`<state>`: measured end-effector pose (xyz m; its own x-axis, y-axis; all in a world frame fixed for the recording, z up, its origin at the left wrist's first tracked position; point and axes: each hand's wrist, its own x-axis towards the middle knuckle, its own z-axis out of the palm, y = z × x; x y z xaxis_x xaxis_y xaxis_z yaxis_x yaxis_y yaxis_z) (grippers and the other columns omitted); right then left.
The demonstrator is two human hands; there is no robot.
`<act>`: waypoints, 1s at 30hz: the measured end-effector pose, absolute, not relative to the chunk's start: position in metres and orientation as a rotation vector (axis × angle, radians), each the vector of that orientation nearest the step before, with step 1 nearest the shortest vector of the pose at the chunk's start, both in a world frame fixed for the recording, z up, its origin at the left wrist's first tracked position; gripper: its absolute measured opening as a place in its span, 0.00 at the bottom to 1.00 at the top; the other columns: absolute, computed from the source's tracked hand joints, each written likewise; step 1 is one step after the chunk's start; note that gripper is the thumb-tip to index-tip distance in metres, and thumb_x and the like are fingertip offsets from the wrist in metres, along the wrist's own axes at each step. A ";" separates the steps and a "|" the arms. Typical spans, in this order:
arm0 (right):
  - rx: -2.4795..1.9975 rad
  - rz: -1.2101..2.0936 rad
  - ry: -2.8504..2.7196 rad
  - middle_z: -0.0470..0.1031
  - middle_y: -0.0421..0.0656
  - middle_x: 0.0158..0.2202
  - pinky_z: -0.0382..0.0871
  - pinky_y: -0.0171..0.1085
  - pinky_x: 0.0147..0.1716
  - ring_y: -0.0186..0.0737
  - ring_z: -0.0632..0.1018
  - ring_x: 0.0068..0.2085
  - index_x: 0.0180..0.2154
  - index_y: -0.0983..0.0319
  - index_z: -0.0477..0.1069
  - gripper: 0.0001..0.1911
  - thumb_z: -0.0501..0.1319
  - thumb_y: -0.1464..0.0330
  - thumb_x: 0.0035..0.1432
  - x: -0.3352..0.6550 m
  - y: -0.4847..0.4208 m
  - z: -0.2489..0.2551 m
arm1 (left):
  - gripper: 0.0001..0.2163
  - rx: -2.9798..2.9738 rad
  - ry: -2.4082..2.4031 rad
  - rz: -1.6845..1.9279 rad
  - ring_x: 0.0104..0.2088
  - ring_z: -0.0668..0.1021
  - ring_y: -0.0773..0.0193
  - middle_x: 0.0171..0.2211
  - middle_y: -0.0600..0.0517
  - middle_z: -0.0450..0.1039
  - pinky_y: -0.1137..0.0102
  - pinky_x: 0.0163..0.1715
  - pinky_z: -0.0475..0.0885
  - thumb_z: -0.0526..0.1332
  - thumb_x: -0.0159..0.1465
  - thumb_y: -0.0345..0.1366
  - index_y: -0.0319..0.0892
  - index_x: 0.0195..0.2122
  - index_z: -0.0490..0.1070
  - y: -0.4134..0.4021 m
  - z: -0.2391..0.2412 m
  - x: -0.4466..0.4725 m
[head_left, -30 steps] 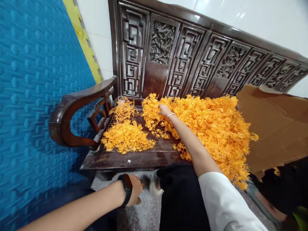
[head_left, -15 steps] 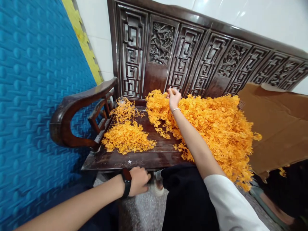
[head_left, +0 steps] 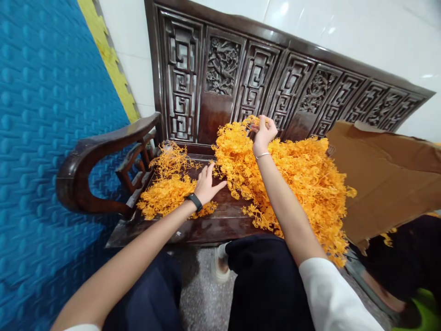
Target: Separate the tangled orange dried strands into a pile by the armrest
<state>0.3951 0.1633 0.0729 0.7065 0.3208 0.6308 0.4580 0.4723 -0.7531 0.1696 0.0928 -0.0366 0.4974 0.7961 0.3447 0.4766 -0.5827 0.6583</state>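
Observation:
My right hand (head_left: 264,132) is closed around the end of an orange plastic flower strand (head_left: 252,121), lifting it at the back of a large orange heap (head_left: 306,184). Dangling pieces below the hand merge with the heap, so the strand's length is hidden. My left hand (head_left: 206,185), with a black band on its wrist, is open with fingers spread over the bench seat. It hovers beside a smaller pile of orange pieces (head_left: 165,195) and left of the big heap. Thin orange stems (head_left: 172,158) lie behind that pile.
A dark carved wooden bench (head_left: 220,230) carries the piles, with an armrest (head_left: 69,174) at left. Brown cardboard (head_left: 382,179) leans at right. Blue foam matting (head_left: 31,115) stands at left. A person's foot (head_left: 386,289) shows at lower right.
My left hand has risen from the bench's front edge to above the seat, its fingers spreading. My right hand has lifted slightly, raising an orange strand from the heap.

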 end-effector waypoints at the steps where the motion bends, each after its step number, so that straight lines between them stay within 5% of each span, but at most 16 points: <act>1: -1.101 -0.030 -0.833 0.69 0.41 0.28 0.70 0.34 0.30 0.31 0.74 0.27 0.35 0.65 0.69 0.21 0.50 0.55 0.57 0.389 0.157 0.072 | 0.37 2.212 1.037 0.919 0.63 0.54 0.50 0.63 0.35 0.48 0.57 0.59 0.54 0.57 0.59 0.47 0.35 0.63 0.43 0.101 -0.032 0.177; 7: -1.031 0.468 -0.895 0.70 0.39 0.26 0.70 0.35 0.33 0.30 0.72 0.27 0.26 0.64 0.68 0.06 0.60 0.67 0.47 0.340 0.115 0.043 | 0.44 2.394 1.057 0.948 0.64 0.44 0.40 0.66 0.38 0.33 0.48 0.58 0.52 0.63 0.54 0.48 0.44 0.65 0.37 0.140 -0.005 0.211; 15: -1.091 0.320 -0.851 0.72 0.42 0.34 0.70 0.35 0.31 0.34 0.74 0.37 0.29 0.61 0.67 0.12 0.57 0.59 0.49 0.335 0.060 0.023 | 0.35 2.552 1.000 0.616 0.63 0.47 0.33 0.65 0.41 0.43 0.37 0.51 0.54 0.61 0.58 0.37 0.55 0.63 0.46 0.146 -0.040 0.218; 21: -1.105 0.212 -0.917 0.71 0.43 0.34 0.70 0.34 0.29 0.34 0.73 0.35 0.30 0.60 0.67 0.09 0.57 0.61 0.52 0.342 0.037 0.039 | 0.42 2.522 0.978 0.768 0.64 0.43 0.38 0.66 0.39 0.33 0.44 0.56 0.53 0.60 0.58 0.37 0.42 0.65 0.31 0.143 -0.043 0.238; 24: -1.089 0.179 -0.894 0.70 0.43 0.32 0.71 0.35 0.30 0.34 0.73 0.34 0.30 0.60 0.66 0.08 0.56 0.62 0.53 0.344 0.031 0.045 | 0.42 2.509 0.944 0.813 0.64 0.43 0.42 0.66 0.39 0.31 0.48 0.57 0.54 0.60 0.58 0.36 0.41 0.65 0.32 0.147 -0.044 0.240; 30: -1.088 0.118 -0.910 0.69 0.43 0.33 0.71 0.37 0.33 0.34 0.73 0.36 0.31 0.59 0.67 0.08 0.55 0.61 0.55 0.340 0.028 0.047 | 0.48 2.410 0.756 1.046 0.65 0.47 0.52 0.66 0.35 0.36 0.57 0.61 0.50 0.65 0.52 0.32 0.37 0.64 0.28 0.164 -0.053 0.237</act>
